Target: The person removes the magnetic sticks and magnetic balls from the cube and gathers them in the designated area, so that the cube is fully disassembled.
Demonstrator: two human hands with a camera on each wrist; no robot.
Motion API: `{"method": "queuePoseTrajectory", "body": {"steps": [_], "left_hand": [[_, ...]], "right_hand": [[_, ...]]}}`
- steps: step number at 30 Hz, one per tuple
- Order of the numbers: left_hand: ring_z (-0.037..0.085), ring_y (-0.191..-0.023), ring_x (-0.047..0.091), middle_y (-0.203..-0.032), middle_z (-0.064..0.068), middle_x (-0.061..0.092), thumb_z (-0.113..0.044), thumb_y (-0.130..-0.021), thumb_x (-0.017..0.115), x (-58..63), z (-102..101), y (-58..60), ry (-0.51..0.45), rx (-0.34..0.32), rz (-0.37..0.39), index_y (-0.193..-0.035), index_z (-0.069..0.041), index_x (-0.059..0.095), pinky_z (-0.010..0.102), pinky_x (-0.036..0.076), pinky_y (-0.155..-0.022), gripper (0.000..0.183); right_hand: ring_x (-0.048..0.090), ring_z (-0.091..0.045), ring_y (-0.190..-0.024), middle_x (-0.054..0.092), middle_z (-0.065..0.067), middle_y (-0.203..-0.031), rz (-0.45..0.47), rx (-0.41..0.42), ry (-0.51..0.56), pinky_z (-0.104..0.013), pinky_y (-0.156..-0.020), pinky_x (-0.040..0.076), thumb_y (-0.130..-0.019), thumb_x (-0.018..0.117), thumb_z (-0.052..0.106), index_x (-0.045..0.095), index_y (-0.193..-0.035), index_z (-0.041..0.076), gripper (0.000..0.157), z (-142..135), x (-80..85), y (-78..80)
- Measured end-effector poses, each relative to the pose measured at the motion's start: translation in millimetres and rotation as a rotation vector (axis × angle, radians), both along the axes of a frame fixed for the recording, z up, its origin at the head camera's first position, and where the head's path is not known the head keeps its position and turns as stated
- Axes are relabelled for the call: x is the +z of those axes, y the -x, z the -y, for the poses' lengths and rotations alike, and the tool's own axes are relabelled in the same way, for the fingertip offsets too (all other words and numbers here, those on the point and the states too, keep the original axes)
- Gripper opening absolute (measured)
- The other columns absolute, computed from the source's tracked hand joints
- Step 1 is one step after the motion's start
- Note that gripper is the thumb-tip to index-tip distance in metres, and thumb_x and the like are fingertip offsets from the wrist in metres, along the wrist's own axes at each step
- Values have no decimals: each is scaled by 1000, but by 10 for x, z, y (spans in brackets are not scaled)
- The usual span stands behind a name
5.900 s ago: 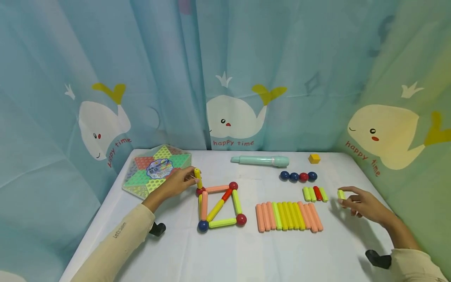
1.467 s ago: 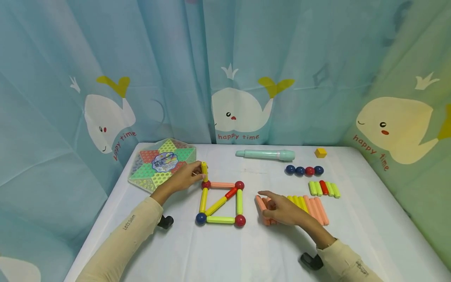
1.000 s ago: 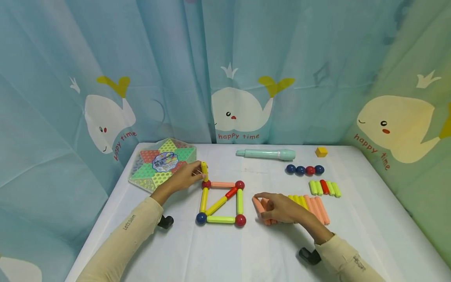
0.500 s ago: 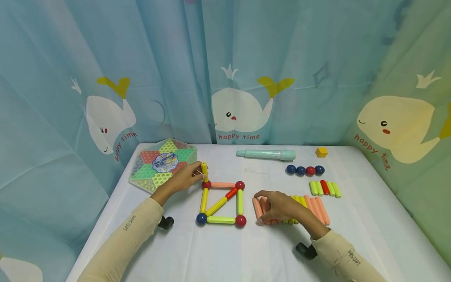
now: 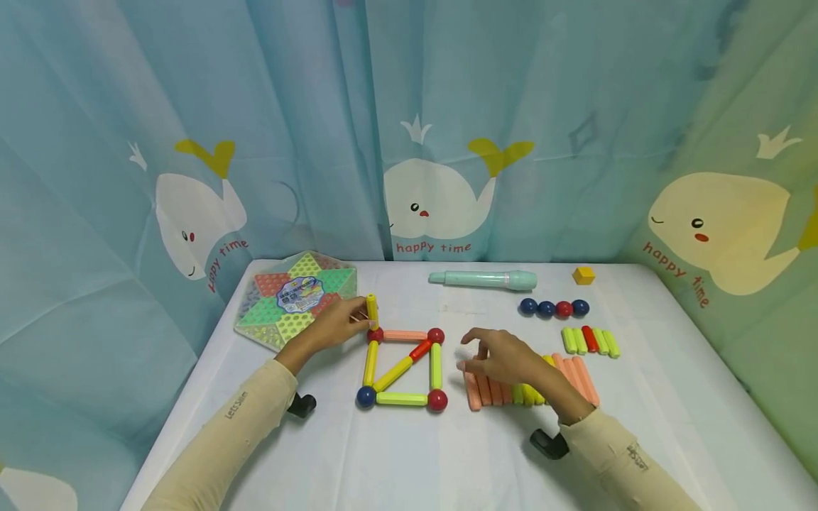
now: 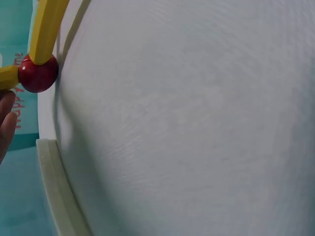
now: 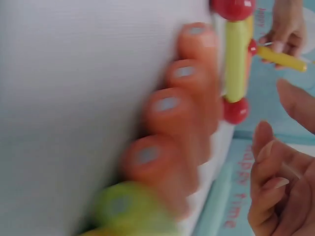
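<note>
My left hand [image 5: 337, 323] pinches an upright yellow magnetic rod [image 5: 372, 311], whose lower end meets a red ball [image 5: 375, 335]. This ball is the far left corner of a square of rods and balls, with a blue ball [image 5: 366, 397] at the near left. A diagonal of a yellow rod [image 5: 393, 374] and a short red rod [image 5: 420, 350] crosses the square. My right hand [image 5: 505, 357] hovers over the left part of a row of rods, thumb and fingers apart, holding nothing. Orange rods [image 7: 170, 110] lie side by side under it; the hand hides some rods.
Several short rods [image 5: 589, 340], one red, lie behind the row's right end. Blue and red balls [image 5: 546, 309] line up beyond them. A yellow cube [image 5: 584, 275], a green microphone-shaped pen [image 5: 482, 280] and a star-patterned game board [image 5: 297, 293] sit toward the back.
An orange rod from the frame's left side now lies at the row's left end, released by my right hand, which has risen slightly. The short green rod it held earlier is with the short rods.
</note>
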State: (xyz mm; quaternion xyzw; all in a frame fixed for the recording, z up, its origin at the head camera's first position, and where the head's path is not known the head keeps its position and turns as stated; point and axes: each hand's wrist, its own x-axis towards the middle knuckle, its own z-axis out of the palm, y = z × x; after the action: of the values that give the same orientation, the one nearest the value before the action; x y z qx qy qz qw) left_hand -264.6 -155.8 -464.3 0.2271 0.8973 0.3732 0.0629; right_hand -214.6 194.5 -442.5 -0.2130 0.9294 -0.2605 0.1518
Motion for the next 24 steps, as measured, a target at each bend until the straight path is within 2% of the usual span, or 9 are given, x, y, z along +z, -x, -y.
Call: {"method": "queuePoseTrajectory", "body": {"steps": [4,7,11,17,20,24], "left_hand": [[22,-102,69,-106,8,73,-18,-97,68,-43,20,-15,51,15,33,-110,-7,65,39,57,-91,18],[19,-98,69,-102,6,73,-20,-96,70,-84,20,-19,92,24,61,-108,-7,66,36,57,-87,18],[16,-96,69,-101,5,75,-20,-97,69,-146,5,1,95,-10,56,-108,-6,69,34,57,-86,18],[18,-98,71,-103,5,76,-19,-98,68,-199,-31,6,72,-75,39,-111,-8,74,33,57,-87,19],[19,-99,71,-104,5,76,-19,-97,68,-204,-41,-4,62,-57,42,-114,-7,74,33,58,-87,21],[19,-99,71,-107,6,75,-18,-98,67,-209,-18,-19,46,-23,56,-114,-8,73,33,58,-87,20]], "right_hand": [[55,-15,-65,63,0,-81,-49,32,79,-29,-58,47,-92,74,37,64,-125,6,46,295,160,179],[59,-15,-67,66,-3,-87,-49,52,117,-28,-60,50,-92,74,35,65,-122,8,41,596,277,327],[65,-19,-71,69,-7,-101,-29,23,148,-30,-65,55,-91,76,37,66,-122,11,42,1020,366,499],[67,-24,-95,68,-13,-119,-2,-7,81,-39,-86,57,-90,76,35,60,-135,7,56,1483,310,667],[66,-24,-99,71,-12,-116,4,6,43,-39,-89,56,-91,75,31,68,-124,6,42,1589,233,715],[71,-23,-86,75,-11,-105,50,-6,114,-34,-78,58,-93,73,25,73,-103,6,21,1638,139,764]]}}
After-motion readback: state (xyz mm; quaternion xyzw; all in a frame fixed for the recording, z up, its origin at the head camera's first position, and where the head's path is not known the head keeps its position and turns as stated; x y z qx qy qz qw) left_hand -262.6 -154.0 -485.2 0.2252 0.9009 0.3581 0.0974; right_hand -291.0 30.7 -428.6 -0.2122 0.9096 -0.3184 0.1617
